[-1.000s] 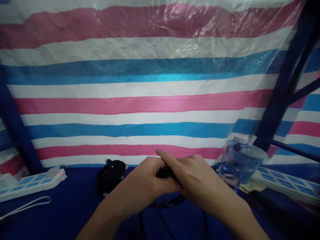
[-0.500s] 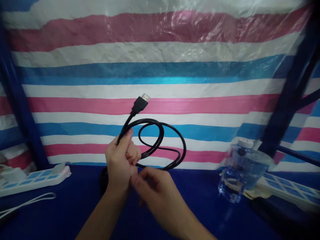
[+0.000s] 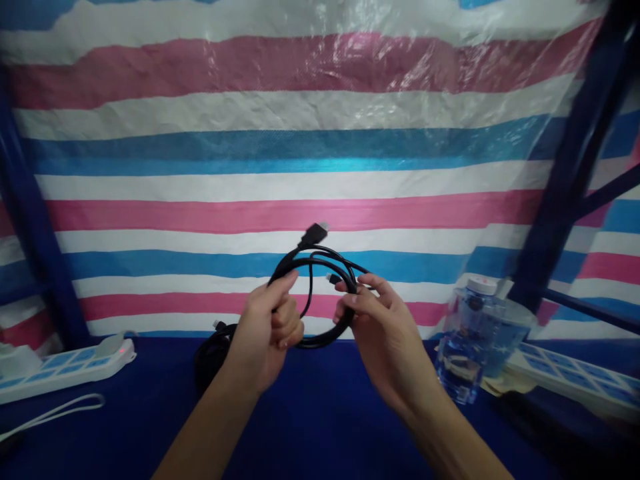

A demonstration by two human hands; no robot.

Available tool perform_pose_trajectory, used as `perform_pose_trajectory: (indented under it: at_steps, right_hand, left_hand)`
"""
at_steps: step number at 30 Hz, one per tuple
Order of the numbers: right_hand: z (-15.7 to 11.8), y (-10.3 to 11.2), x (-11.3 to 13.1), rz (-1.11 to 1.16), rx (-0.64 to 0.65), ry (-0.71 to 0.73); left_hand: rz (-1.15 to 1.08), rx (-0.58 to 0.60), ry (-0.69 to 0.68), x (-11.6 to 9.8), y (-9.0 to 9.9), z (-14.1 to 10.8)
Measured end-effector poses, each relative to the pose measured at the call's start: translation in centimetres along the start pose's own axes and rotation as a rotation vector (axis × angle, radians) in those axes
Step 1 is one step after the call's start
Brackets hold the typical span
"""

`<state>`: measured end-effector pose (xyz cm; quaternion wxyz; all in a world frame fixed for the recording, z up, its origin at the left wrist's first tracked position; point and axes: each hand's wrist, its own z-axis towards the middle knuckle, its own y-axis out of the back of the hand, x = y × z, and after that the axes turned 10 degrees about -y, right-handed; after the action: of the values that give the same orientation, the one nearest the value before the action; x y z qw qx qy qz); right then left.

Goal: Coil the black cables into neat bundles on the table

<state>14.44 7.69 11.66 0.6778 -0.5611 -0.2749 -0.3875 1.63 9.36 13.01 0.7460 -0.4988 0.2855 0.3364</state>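
Black cable (image 3: 327,339) in loops, up in the air over the blue bench (image 3: 325,413), held tight in the left grip (image 3: 270,327), pinched in the right grip (image 3: 387,327), near a dark bundle (image 3: 211,360).

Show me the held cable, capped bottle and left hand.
Held cable (image 3: 321,342), head view: bottom of its coil.
Capped bottle (image 3: 463,353), head view: its body.
Left hand (image 3: 265,329), head view: middle of the hand.
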Motion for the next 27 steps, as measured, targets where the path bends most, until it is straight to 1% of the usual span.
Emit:
perform_pose_trajectory:
  at_steps: [2,4,6,8,9,10,13,14,15,17,18,19,22,24,27]
  right_hand:
    - [0.1,0.3,0.3,-0.175,0.023,0.070]
    - [0.2,0.6,0.4,-0.370,0.057,0.098]
    - [0.4,1.0,0.7,-0.540,0.096,0.078]
    - [0.6,1.4,1.1,-0.672,0.151,0.020]
    - [0.6,1.5,1.5,-0.723,0.179,-0.017]
    - [0.6,1.7,1.8,-0.764,0.203,-0.057]
    - [0.5,2.0,2.9,-0.809,0.236,-0.181]
    - [0.4,2.1,3.2,-0.788,0.243,-0.219]
    - [0.4,2.3,3.5,-0.756,0.259,-0.253]
    - [0.4,2.7,4.0,-0.697,0.305,-0.308]
    - [0.5,2.9,4.3,-0.689,0.330,-0.329]
    - [0.5,3.2,4.6,-0.700,0.352,-0.341]
    - [0.6,4.1,5.7,-0.797,0.382,-0.348]
    - [0.4,4.6,6.5,-0.857,0.381,-0.343]
    - [-0.1,5.3,7.7,-0.946,0.350,-0.292]
  left_hand:
    - [0.087,0.025,0.048,0.4,-0.2,-0.1]
    - [0.140,0.057,0.090,0.9,-0.3,-0.2]
    - [0.173,0.094,0.120,1.4,-0.2,-0.2]
    - [0.215,0.142,0.140,2.0,-0.1,-0.1]
    - [0.268,0.169,0.122,2.3,0.0,0.0]
    - [0.353,0.194,0.070,2.6,0.1,0.1]
    - [0.671,0.285,-0.194,2.9,0.2,0.4]
    - [0.725,0.332,-0.243,2.7,0.2,0.4]
    - [0.728,0.398,-0.252,2.4,0.3,0.4]
    - [0.660,0.504,-0.214,1.4,0.6,0.4]
    - [0.646,0.502,-0.195,0.9,0.9,0.5]
    - [0.652,0.457,-0.183,0.5,1.1,0.6]
    - [0.645,0.205,-0.133,0.0,1.9,1.1]
    - [0.540,0.091,-0.117,0.1,2.3,1.6]
    - [0.381,-0.012,-0.141,0.2,2.5,2.3]
